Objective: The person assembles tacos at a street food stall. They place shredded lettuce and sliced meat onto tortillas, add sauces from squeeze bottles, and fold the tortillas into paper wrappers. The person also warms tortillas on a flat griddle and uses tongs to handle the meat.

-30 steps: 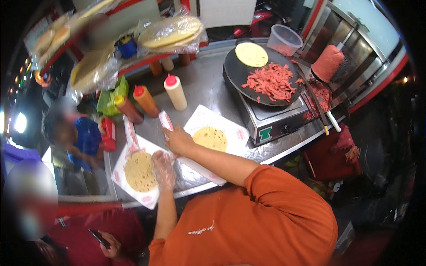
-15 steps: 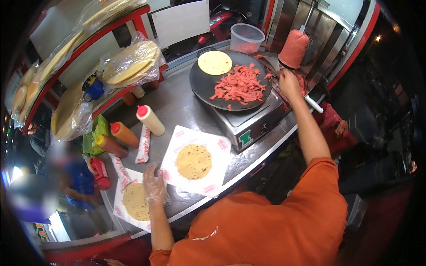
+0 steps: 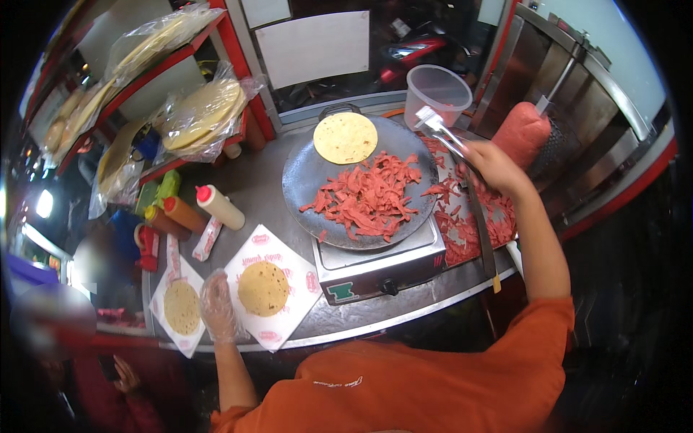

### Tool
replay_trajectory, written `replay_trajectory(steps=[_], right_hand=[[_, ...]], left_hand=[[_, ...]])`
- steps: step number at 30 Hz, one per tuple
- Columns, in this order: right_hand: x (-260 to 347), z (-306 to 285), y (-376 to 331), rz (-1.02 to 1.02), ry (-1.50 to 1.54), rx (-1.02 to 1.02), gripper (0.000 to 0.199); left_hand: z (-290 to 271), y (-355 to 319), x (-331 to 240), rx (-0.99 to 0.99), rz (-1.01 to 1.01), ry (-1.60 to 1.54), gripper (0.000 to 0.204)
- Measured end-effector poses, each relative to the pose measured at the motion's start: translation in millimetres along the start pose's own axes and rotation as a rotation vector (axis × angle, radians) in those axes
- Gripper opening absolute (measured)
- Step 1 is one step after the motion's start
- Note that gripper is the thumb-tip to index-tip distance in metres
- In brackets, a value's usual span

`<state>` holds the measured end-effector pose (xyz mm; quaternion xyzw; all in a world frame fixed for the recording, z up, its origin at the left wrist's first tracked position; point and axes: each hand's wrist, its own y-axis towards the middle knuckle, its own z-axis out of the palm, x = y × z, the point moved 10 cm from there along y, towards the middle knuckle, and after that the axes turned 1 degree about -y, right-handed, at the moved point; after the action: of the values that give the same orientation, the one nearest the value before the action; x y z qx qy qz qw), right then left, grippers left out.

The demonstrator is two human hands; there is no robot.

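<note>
1. Far left, a small flatbread (image 3: 181, 307) lies flat on its own paper sheet (image 3: 189, 343), nobody touching it
2. Next over, the left hand (image 3: 219, 306), in a thin clear glove, presses fingers spread and flat on the edge of the bigger paper sheet (image 3: 289, 252), just beside a second flatbread (image 3: 263, 288); it grips nothing, it only holds the paper down
3. That bread looks thin, floppy and light, so by my reckoning it wants lifting at the rim or folding, not pinching in the middle
4. Centre, the round griddle (image 3: 303, 180) carries a heap of red meat strips (image 3: 372, 198) and another flatbread (image 3: 345, 137) at the back
5. Right, the right hand (image 3: 494, 164) is closed round the metal tongs (image 3: 442, 133), tips above the griddle's far rim; the strips look soft, greasy and slippery, best scooped in a bunch
</note>
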<state>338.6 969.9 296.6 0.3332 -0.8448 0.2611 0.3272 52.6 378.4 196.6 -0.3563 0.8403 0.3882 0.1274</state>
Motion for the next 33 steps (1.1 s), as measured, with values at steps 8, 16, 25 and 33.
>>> replay_trajectory(steps=[8, 16, 25, 33], right_hand=[[168, 45, 99, -0.473, -0.632, -0.214, 0.036], [162, 11, 32, -0.506, -0.585, 0.066, 0.030], [133, 92, 21, -0.209, -0.508, 0.278, 0.032], [217, 99, -89, -0.611, -1.159, -0.360, 0.034]], left_hand=[[-22, 12, -87, 0.054, -0.037, -0.087, 0.019], [-63, -105, 16, 0.053, -0.379, -0.210, 0.025], [-48, 20, 46, 0.187, 0.148, 0.178, 0.030], [-20, 285, -61, 0.001, 0.546, -0.236, 0.027]])
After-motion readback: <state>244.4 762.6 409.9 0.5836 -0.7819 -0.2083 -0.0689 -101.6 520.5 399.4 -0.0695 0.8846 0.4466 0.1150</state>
